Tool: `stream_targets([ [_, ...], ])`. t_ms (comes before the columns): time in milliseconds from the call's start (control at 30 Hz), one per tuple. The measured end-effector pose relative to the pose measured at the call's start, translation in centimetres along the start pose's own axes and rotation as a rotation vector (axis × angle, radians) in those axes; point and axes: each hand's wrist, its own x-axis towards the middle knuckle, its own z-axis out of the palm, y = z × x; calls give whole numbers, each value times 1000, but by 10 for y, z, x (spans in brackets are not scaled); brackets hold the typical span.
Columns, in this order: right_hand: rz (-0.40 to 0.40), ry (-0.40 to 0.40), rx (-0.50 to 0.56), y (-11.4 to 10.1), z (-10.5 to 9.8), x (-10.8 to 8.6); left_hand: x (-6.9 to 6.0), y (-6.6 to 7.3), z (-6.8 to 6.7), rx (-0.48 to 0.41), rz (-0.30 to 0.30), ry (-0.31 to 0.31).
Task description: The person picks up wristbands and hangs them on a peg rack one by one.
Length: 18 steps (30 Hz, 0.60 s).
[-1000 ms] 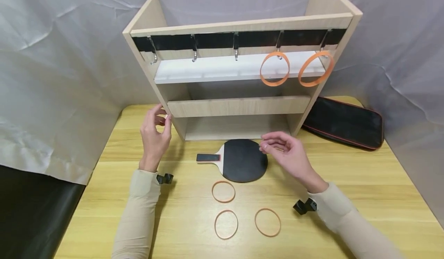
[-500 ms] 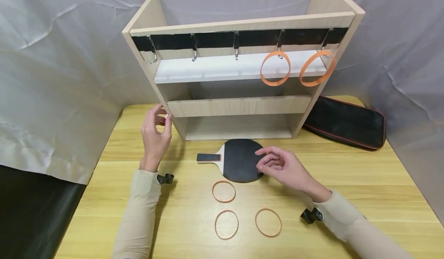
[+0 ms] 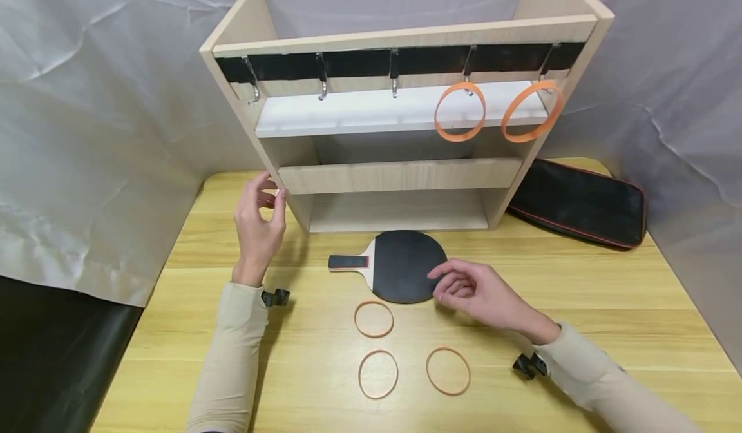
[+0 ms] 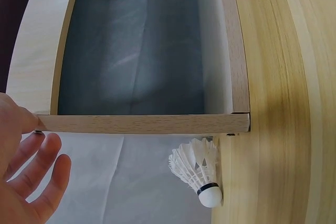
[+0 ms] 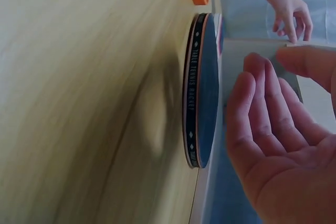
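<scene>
A wooden shelf rack (image 3: 400, 176) stands at the back, with a row of several metal hooks along its black strip. My left hand (image 3: 259, 227) holds the rack's left side panel at its front edge; in the left wrist view its thumb side meets the edge (image 4: 136, 123). An orange ring (image 3: 436, 124) and a second orange ring (image 3: 507, 124) hang from the two rightmost hooks. My right hand (image 3: 484, 294), fingers loosely bent and empty, hovers by the rounded end of a table tennis racket (image 3: 406, 267). Its gap from the racket shows in the right wrist view.
Three orange rings lie on the wooden table (image 3: 313, 368): one ring (image 3: 355, 320) near the racket, one ring (image 3: 360, 375) in front, one ring (image 3: 428, 372) to the right. A black case (image 3: 580, 204) lies right of the rack. A shuttlecock (image 4: 202, 171) sits beside the rack.
My right hand has moved down and slightly to the right, away from the rack and toward the racket's near right edge. The left hand stays at the rack's side.
</scene>
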Motion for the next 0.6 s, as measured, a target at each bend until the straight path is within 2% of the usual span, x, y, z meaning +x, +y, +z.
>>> stream_targets([
  [233, -6, -82, -33, 4, -1, -2, 0, 0, -2, 9, 9, -7],
  [400, 19, -134, -49, 5, 2, -7, 2, -1, -1, 2, 5, -3],
  [600, 10, -288, -52, 4, 5, -12, 0, -2, 1, -1, 2, 0],
])
